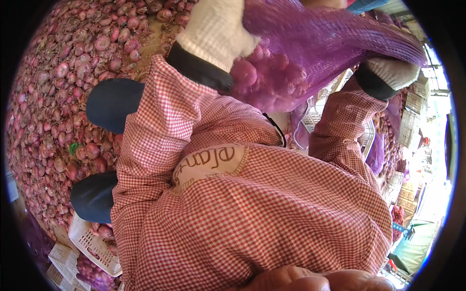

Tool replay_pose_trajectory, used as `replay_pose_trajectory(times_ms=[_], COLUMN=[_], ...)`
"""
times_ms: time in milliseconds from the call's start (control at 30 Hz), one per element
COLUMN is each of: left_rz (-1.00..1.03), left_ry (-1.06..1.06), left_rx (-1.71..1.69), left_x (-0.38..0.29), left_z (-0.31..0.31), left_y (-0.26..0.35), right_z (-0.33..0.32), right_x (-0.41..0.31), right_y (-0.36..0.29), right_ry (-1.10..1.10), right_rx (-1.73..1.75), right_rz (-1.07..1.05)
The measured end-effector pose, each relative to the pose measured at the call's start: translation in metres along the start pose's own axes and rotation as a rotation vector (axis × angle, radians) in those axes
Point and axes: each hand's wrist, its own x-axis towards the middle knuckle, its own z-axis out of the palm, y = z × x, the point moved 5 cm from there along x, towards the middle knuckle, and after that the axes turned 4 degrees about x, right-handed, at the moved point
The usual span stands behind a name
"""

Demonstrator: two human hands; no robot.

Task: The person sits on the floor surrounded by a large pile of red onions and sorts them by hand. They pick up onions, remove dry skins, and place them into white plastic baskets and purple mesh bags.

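A purple mesh bag [327, 32] partly filled with red onions [271, 72] hangs before me, its net drawn out towards the right. My left hand [218, 36], in a white knit glove, is at the bag's left side with the thumb against the net. Its other fingers run out of view at the top edge, and the glove is a little blurred. My right hand [393, 71], gloved too, is at the far end of the mesh and holds it from below. Folds of net hide its fingertips.
A wide heap of loose red onions [72, 83] covers the left. My dark knees [113, 103] jut over it. A white plastic crate [96, 243] with onions stands lower left. More crates [411, 120] line the right. Skin and blue cloth [366, 5] show at the top edge.
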Motion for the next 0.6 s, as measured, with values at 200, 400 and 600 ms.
replay_pose_trajectory(times_ms=[200, 400, 600], left_rz=[-1.344, -1.288, -0.998], left_ry=[0.386, 0.054, -0.047], left_rx=[-1.709, -1.043, -0.585], left_x=[-0.017, -0.099, -0.115], left_z=[0.081, 0.111, 0.132], left_y=[-0.176, -0.243, -0.27], right_z=[0.151, 0.148, 0.135], right_x=[-0.105, -0.183, -0.189], right_y=[0.05, -0.023, 0.013], right_ry=[-0.561, -1.429, -1.116], right_rx=[0.046, 0.467, 1.641], right_rz=[0.396, 0.718, 0.737])
